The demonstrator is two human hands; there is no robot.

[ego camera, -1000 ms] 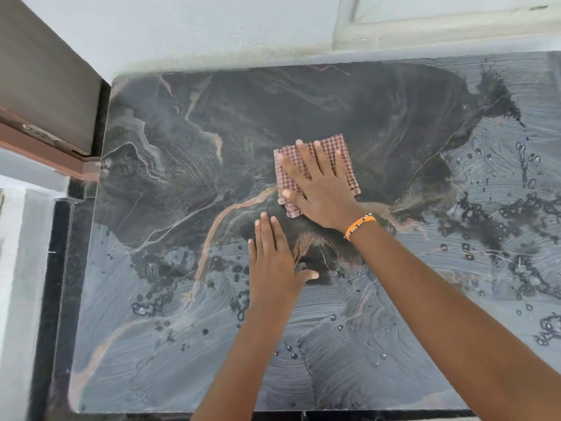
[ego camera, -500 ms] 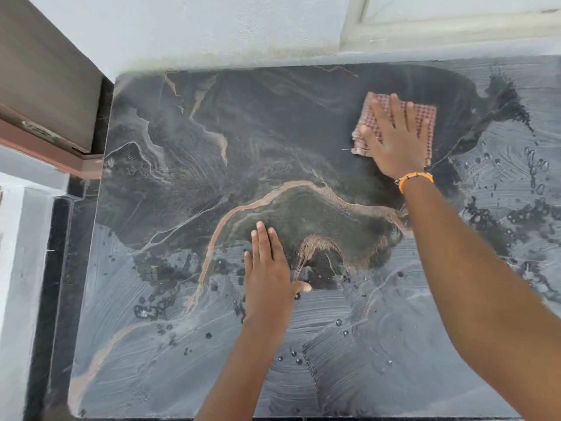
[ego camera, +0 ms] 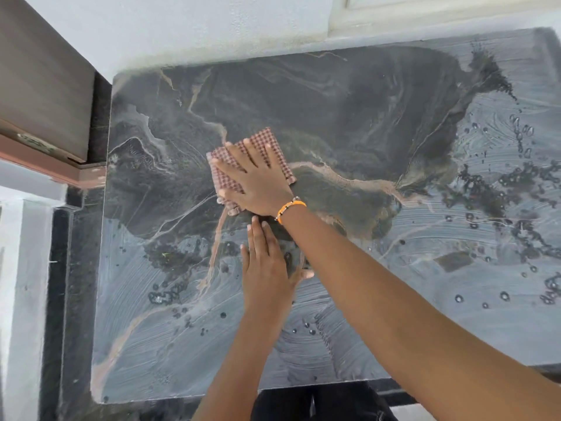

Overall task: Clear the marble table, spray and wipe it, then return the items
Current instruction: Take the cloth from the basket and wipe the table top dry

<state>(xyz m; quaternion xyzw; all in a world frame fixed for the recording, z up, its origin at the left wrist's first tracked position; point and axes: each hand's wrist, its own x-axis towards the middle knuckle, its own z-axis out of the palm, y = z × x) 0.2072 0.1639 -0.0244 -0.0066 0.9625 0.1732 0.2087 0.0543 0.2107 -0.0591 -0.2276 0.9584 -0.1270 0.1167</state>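
Observation:
The dark marble table (ego camera: 349,117) fills the view, wet, with soapy streaks and droplets along its near and right parts. A folded red-and-white checked cloth (ego camera: 261,139) lies left of the table's centre. My right hand (ego camera: 258,180), with an orange bracelet at the wrist, presses flat on the cloth with fingers spread. My left hand (ego camera: 267,262) rests flat on the wet marble just below it, fingers together and holding nothing. The right forearm crosses over the left thumb side.
A white wall (ego camera: 197,25) runs behind the table and a window sill (ego camera: 440,13) sits at the top right. A brown wooden cabinet (ego camera: 39,77) stands at the left. A dark stone ledge (ego camera: 76,299) borders the table's left side.
My right hand swept the cloth from the centre to the far right, then back leftward to left of centre. My left hand stayed flat on the marble.

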